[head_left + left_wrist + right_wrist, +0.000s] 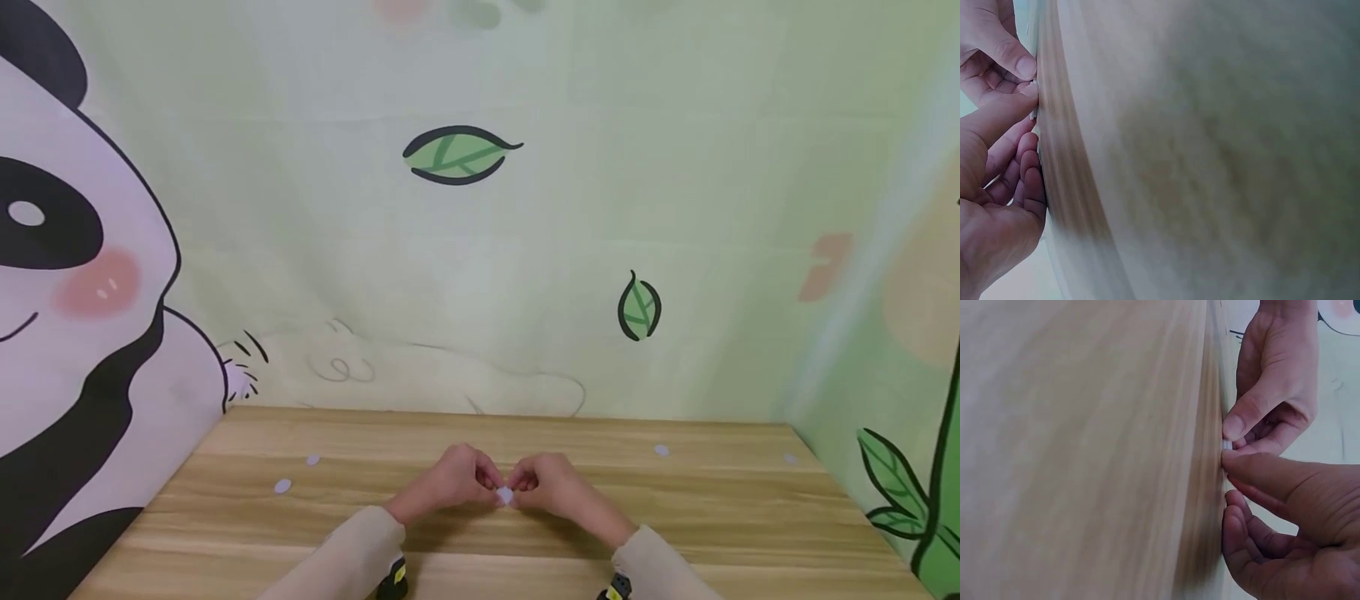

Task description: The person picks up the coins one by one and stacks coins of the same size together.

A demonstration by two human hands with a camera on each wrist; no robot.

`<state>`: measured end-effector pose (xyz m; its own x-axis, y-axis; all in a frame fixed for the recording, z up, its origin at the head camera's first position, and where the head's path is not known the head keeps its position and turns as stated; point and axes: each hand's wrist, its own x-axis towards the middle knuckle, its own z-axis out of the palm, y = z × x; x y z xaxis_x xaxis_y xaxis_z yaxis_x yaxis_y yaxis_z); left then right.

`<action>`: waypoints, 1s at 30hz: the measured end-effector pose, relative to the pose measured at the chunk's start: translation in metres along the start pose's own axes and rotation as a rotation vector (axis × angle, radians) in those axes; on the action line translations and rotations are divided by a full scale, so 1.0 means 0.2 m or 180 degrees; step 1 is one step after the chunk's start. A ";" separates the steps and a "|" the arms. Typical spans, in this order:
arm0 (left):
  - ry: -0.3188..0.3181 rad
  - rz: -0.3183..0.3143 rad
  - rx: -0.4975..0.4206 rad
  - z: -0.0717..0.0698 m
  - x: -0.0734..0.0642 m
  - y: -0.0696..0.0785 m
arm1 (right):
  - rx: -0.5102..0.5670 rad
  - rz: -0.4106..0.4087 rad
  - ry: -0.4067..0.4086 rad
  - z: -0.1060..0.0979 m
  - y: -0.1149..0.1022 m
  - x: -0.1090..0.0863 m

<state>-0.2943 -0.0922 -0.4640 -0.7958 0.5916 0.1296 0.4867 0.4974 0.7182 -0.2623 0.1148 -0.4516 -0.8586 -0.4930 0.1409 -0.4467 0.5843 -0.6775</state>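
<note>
A small whitish disc [505, 496] is held low over the wooden table, between my two hands in the head view. My left hand [459, 477] pinches its left edge between thumb and index finger. On the opposite edge, the thumb and index finger of my right hand [553, 485] pinch it too. In the right wrist view the disc [1227, 444] shows nearly edge-on as a thin pale sliver between the thumbs. Fingertips cover most of it in both wrist views. The other fingers of each hand are curled close to the tabletop.
On the table [420, 575] lie two pale discs at the left, a nearer disc [282, 486] and a farther disc [313, 459]. At the right are another disc [662, 450] and a fainter disc [791, 459]. A printed cloth backdrop [525, 275] rises behind the table.
</note>
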 end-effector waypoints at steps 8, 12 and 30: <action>-0.0034 -0.0081 -0.0025 0.00 0.01 0.03 | -0.0285 0.0141 0.0091 0.01 -0.06 0.01; -0.0033 -0.0096 -0.0047 -0.01 0.01 0.03 | -0.0311 0.0294 0.0128 0.01 -0.08 0.02; -0.0084 -0.0203 -0.0154 -0.01 0.01 0.02 | -0.0013 0.0295 0.0079 0.02 -0.02 0.02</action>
<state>-0.2955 -0.0906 -0.4589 -0.8145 0.5765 0.0648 0.4167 0.5037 0.7567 -0.2636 0.1079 -0.4511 -0.9022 -0.4206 0.0956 -0.3660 0.6293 -0.6856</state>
